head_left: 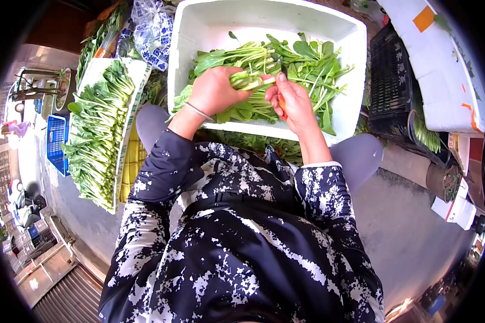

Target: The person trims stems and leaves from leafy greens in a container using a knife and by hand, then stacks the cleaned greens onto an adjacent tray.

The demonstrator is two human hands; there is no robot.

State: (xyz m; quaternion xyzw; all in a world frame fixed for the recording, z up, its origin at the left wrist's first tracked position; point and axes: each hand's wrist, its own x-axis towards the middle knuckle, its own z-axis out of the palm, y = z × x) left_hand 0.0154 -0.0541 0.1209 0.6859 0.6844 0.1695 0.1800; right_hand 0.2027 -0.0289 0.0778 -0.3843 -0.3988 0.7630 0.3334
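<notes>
Over the open white foam box, I see the left hand curled snugly round a bunch of green leafy stems, the right hand folded tight around a small orange handle

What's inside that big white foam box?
Inside the white foam box is a loose pile of leafy greens. The left hand and right hand hide some of it, and whatever lies beneath the greens is covered.

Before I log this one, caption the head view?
Over a white box of greens, the left hand holds stems, the right hand an orange handle.
</notes>
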